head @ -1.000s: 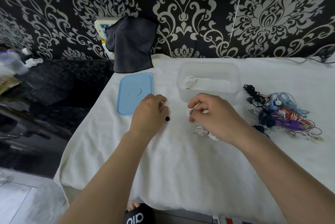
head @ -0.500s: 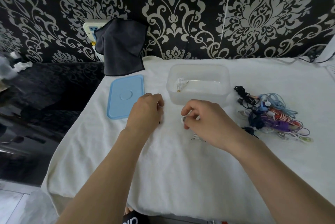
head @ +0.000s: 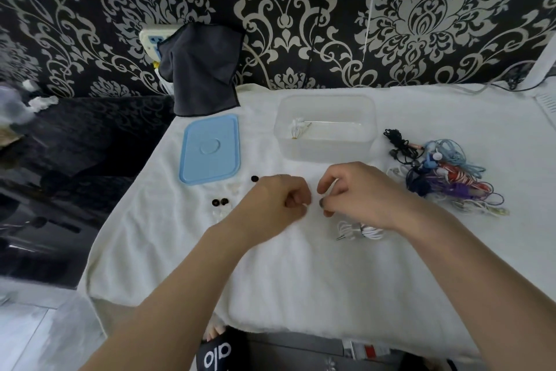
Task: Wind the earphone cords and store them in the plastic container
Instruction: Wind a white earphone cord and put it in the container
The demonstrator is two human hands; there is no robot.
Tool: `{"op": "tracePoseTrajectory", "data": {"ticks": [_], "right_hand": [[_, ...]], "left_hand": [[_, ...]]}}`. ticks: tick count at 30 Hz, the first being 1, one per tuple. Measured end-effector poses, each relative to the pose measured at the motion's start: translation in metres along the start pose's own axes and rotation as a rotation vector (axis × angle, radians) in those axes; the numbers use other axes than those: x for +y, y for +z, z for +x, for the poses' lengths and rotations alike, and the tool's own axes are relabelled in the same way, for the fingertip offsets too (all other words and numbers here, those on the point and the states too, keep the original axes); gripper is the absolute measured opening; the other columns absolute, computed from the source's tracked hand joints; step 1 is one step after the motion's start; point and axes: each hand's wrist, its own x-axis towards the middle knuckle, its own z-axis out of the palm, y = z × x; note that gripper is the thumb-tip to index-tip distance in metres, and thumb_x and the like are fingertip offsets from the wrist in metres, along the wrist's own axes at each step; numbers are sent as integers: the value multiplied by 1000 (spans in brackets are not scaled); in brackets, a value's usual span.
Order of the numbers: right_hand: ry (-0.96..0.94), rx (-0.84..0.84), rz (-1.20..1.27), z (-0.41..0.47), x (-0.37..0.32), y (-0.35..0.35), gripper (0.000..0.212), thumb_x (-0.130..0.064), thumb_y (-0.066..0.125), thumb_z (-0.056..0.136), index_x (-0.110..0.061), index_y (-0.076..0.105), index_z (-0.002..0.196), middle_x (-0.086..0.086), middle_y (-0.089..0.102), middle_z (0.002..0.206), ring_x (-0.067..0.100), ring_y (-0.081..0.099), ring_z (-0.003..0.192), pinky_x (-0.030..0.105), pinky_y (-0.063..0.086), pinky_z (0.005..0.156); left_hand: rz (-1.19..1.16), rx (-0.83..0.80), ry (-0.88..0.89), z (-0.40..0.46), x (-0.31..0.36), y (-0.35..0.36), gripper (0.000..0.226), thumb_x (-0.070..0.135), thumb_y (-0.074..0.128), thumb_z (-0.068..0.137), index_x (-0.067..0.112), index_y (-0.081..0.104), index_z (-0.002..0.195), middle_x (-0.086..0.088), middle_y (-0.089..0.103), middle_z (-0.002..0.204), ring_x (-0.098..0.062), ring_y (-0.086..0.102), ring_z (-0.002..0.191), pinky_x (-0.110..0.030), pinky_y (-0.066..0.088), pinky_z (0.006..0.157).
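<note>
2 hands meet at mid-bench over the white towel (head: 301, 274). Left hand (head: 278, 200) is curled into a loose fist, its grip pinching a small white piece at the fingertips; what that piece is, cannot tell. Right hand (head: 358, 193) is curled too, grip pinching a thin white cord end plus a small dark tip right opposite the left hand, the 2 nearly touching.

White earphone bundle (head: 359, 230) lies on the towel just under the right wrist, partly hidden by it, metal plug poking out to the left.

Plastic container (head: 326, 146) sits open behind the hands, clear, with 1 wound white earphone (head: 299, 127) inside near its left end. Blue lid (head: 209, 152) lies flat on the towel left of the container, well apart from it.

Tangled pile of earphones (head: 445, 178) sits right of the container: black, light blue, red-white and purple cords mixed together, touching each other.

3 small black ear tips (head: 219, 202) lie on the towel left of the left hand: 2 side by side, 1 further back near the lid's corner. A few pale tips next to them, hard to make out against the towel.

Dark grey cloth (head: 201, 70) hangs at the wall behind the lid, covering part of a white power strip (head: 152, 38).
</note>
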Motion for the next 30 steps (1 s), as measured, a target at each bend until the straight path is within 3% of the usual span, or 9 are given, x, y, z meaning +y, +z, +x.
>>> {"op": "tracePoseTrajectory", "data": {"ticks": [4, 6, 8, 13, 16, 18, 22, 26, 30], "right_hand": [[-10, -3, -63, -4, 1, 2, 17, -17, 64, 84, -30, 65, 96, -13, 75, 73, 2, 63, 73, 23, 44, 61], [-8, 14, -63, -5, 3, -1, 15, -17, 63, 86, -29, 65, 95, -13, 76, 73, 4, 65, 79, 23, 47, 64], [-8, 28, -52, -7, 2, -4, 14, -17, 62, 87, -29, 65, 95, -12, 76, 74, 2, 63, 76, 19, 43, 56], [-24, 50, 25, -10, -2, -6, 17, -16, 70, 82, -24, 65, 97, -8, 77, 81, 6, 65, 78, 19, 41, 52], [-65, 42, 78, -12, -6, -7, 8, -17, 66, 87, -21, 65, 94, -8, 77, 79, -6, 56, 51, 13, 36, 44], [-82, 39, 137, -13, -9, -9, 7, -17, 60, 92, -20, 66, 94, -7, 78, 81, -2, 45, 38, 14, 33, 43], [-92, 31, 270, -14, -16, -10, 11, -16, 55, 95, -18, 66, 99, -5, 77, 80, 6, 39, 39, 22, 36, 46], [-90, 43, 392, -10, -19, -7, 23, -11, 50, 97, -18, 71, 98, -11, 61, 60, 0, 40, 37, 20, 31, 39], [-94, 36, 460, -6, -20, -5, 22, -12, 51, 96, -19, 71, 93, -2, 60, 65, 11, 36, 40, 21, 29, 38]], "left_hand": [[-25, 69, 6, -3, 5, 4, 16, 3, 68, 83, 19, 70, 87, 0, 69, 89, -14, 64, 81, -23, 52, 74], [-60, 88, -28, -6, 8, 3, 14, 4, 69, 85, 18, 70, 88, 2, 71, 89, -10, 65, 81, -18, 51, 74], [-83, 125, -64, -8, 10, -3, 12, 5, 69, 86, 18, 69, 87, 4, 73, 90, -9, 66, 81, -14, 50, 72], [-148, 236, -179, -10, 5, -25, 13, 13, 71, 88, 23, 63, 85, 3, 73, 84, -16, 70, 79, -31, 55, 73], [-220, 166, -213, -12, 7, -26, 15, 12, 71, 88, 18, 58, 83, 0, 72, 75, -26, 71, 78, -48, 58, 80], [-257, 104, -206, -12, 9, -24, 15, 12, 72, 88, 16, 59, 82, -1, 72, 73, -30, 71, 81, -54, 58, 86], [-357, 55, -214, -12, 12, -25, 8, 10, 71, 90, 9, 64, 89, -9, 75, 81, -28, 72, 86, -52, 56, 94], [-377, 51, -207, -13, 11, -28, 6, 11, 69, 92, 8, 65, 94, -12, 76, 86, -29, 72, 88, -51, 55, 96], [-366, 42, -205, -16, 8, -31, 9, 9, 71, 89, 12, 65, 94, -10, 77, 88, -31, 71, 90, -53, 55, 96]]}}
